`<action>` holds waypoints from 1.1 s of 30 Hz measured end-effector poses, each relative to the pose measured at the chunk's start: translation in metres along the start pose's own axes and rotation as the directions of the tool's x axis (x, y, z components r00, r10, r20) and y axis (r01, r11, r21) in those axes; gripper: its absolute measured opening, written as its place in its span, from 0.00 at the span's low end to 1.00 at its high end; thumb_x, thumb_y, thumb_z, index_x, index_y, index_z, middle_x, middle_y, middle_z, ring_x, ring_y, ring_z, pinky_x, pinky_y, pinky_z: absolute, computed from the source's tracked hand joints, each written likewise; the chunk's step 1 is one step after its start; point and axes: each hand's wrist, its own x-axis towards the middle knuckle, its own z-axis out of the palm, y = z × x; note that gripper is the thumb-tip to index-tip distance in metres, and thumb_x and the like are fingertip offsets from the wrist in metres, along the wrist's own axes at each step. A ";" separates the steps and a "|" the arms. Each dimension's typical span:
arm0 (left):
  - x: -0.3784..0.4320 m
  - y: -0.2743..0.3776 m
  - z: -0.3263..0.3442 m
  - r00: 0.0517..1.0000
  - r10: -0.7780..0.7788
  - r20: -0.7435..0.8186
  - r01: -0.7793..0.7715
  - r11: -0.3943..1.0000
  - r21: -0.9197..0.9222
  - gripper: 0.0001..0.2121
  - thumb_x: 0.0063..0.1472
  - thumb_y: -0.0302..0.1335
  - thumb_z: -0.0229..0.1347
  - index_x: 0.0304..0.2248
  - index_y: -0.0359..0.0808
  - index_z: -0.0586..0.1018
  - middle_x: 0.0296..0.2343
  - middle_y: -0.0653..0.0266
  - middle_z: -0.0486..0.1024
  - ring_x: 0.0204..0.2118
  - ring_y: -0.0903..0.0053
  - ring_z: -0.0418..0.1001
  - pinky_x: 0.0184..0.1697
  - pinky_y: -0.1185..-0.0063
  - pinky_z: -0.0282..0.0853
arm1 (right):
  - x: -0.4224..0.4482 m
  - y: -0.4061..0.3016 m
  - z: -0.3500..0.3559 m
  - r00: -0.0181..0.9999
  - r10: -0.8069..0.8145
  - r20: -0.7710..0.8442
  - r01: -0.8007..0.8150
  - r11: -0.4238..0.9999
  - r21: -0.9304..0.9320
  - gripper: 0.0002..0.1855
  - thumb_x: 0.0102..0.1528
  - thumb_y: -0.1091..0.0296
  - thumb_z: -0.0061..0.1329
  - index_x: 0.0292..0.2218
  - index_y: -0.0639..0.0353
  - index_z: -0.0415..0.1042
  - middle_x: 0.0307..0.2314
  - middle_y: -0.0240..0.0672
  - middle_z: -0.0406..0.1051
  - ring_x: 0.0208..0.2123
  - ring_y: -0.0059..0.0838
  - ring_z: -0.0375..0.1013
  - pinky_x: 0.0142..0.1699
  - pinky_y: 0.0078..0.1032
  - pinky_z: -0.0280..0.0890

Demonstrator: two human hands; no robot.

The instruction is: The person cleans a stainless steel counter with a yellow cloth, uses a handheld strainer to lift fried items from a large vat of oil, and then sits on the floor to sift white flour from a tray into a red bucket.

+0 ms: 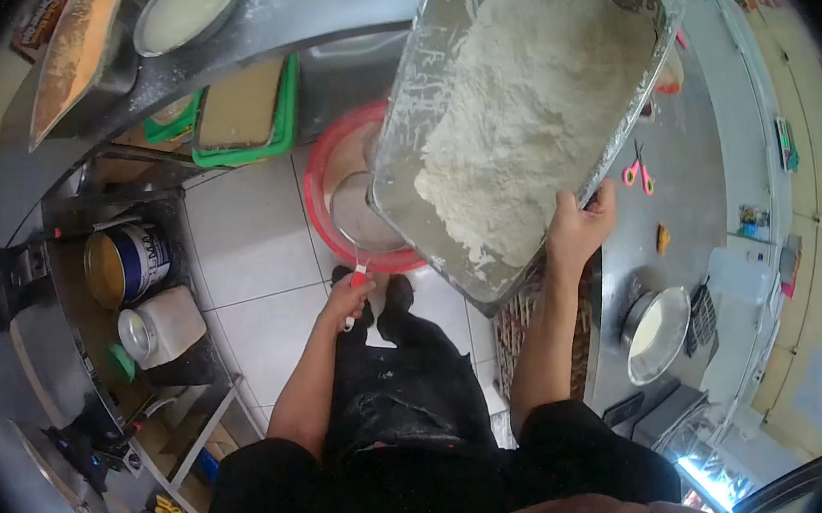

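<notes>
My left hand (pixel 347 297) grips the red-and-white handle (pixel 359 275) of a round sieve (pixel 362 213). The sieve lies over a red plastic tub (pixel 313 192), whose right side is hidden by a large metal pan. My right hand (pixel 584 223) holds the near right rim of this deep rectangular pan (pixel 435 120), the thumb on top of the edge. White powder that looks like flour (pixel 537 103) is heaped inside the pan, mostly towards its right side. The pan is raised above the tub, and its left corner overlaps the sieve.
On the steel counter (pixel 690 229) at right lie pink-handled scissors (pixel 640 173) and a metal bowl (pixel 657 335). Green trays (pixel 296 104) stand low at the far left. A large tin (pixel 128 261) and a white container (pixel 173 325) occupy the left shelf. Another bowl (pixel 187 14) rests on the far counter.
</notes>
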 end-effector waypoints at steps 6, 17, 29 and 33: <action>0.015 -0.026 0.004 0.999 -0.012 0.039 0.010 0.997 0.070 0.11 0.55 0.30 0.56 0.36 0.40 0.70 0.14 0.77 0.61 0.11 0.88 0.55 0.12 0.84 0.49 | -0.051 0.040 -0.006 0.993 -0.067 -0.093 0.080 0.986 0.146 0.06 0.44 0.85 0.41 0.28 0.69 0.63 0.24 0.29 0.63 0.27 0.16 0.60 0.33 0.14 0.57; 0.083 -0.052 -0.038 0.998 0.022 0.056 -0.027 0.994 0.105 0.13 0.55 0.27 0.53 0.40 0.39 0.68 0.16 0.76 0.60 0.13 0.90 0.55 0.11 0.87 0.48 | -0.100 0.129 0.037 0.972 -0.177 -0.154 0.179 0.984 -0.003 0.05 0.44 0.83 0.45 0.26 0.67 0.64 0.19 0.29 0.65 0.24 0.14 0.60 0.31 0.16 0.59; 0.146 -0.102 -0.062 0.985 0.091 0.146 -0.118 0.975 0.189 0.09 0.57 0.27 0.52 0.38 0.37 0.71 0.15 0.76 0.60 0.11 0.89 0.55 0.12 0.87 0.48 | -0.135 0.232 0.087 0.906 -0.377 -0.194 0.382 0.924 -0.013 0.04 0.46 0.82 0.49 0.28 0.65 0.69 0.20 0.29 0.69 0.23 0.14 0.61 0.30 0.15 0.59; 0.161 -0.119 -0.063 0.984 0.084 0.154 -0.109 0.981 0.159 0.09 0.58 0.27 0.52 0.39 0.36 0.71 0.16 0.76 0.60 0.12 0.89 0.55 0.11 0.86 0.48 | -0.136 0.260 0.098 0.854 -0.489 -0.177 0.476 0.872 -0.114 0.05 0.45 0.81 0.51 0.28 0.66 0.70 0.19 0.30 0.69 0.22 0.14 0.61 0.28 0.15 0.59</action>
